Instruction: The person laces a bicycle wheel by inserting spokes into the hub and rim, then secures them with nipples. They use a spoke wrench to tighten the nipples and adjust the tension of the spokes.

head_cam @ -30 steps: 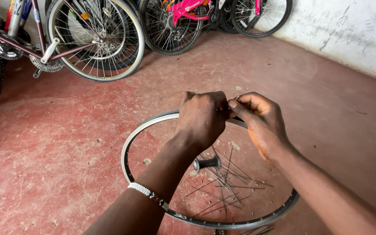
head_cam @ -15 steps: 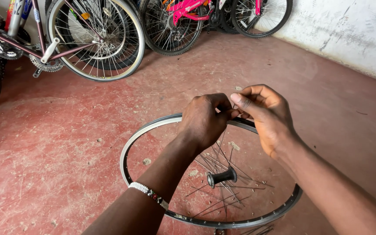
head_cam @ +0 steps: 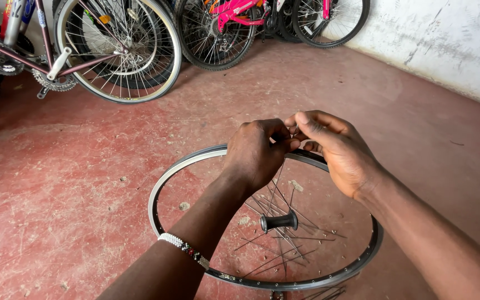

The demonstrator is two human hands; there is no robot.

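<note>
A bare bicycle rim (head_cam: 165, 183) stands tilted on the red floor in front of me. A black hub (head_cam: 279, 221) hangs inside it on several loose thin spokes (head_cam: 273, 194). My left hand (head_cam: 255, 153) and my right hand (head_cam: 337, 149) meet at the far top of the rim, fingertips pinched together on the upper end of a spoke. The spoke end itself is hidden between my fingers. A beaded bracelet (head_cam: 184, 250) circles my left wrist.
Several bicycles lean at the back: a dark-framed one with a large wheel (head_cam: 119, 50) at the left and a pink one (head_cam: 234, 11) in the middle. A white wall (head_cam: 451, 39) runs along the right. Small pebbles (head_cam: 184, 206) lie on the floor.
The hub has dropped lower inside the rim and swung a little. Both hands stayed together at the top of the rim, fingers shifting on the spoke.
</note>
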